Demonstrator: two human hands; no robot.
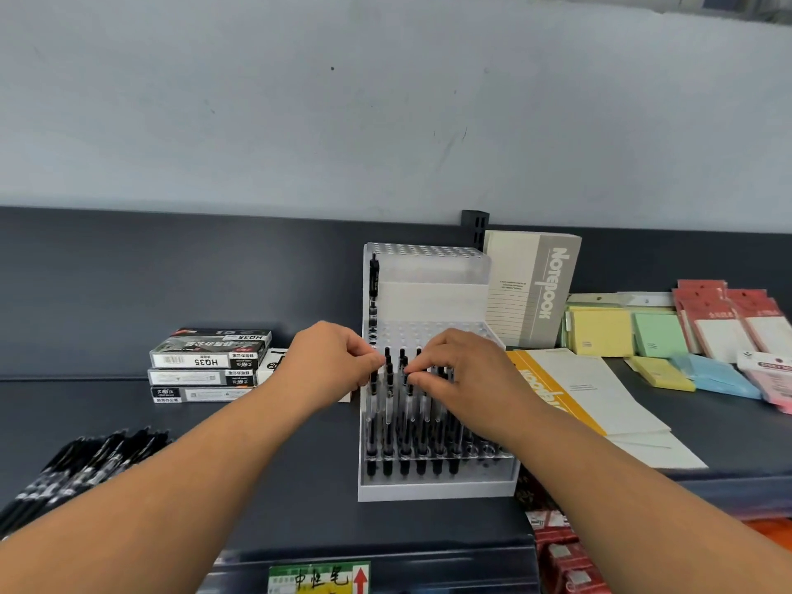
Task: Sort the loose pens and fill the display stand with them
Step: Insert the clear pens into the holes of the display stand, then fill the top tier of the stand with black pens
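The left hand [332, 364] and right hand [456, 379] are both curled, with fingertips pinched on the tops of the standing pens [405, 422] in the near tier of the display stand [437, 493], apparently so that they are seated straight in their holes. These pens are kept upright, tips down. A single pen [373, 276] is stood likewise in the far tier. The loose pens [85, 469] are heaped flat at the near left, their length running near-left to far-right.
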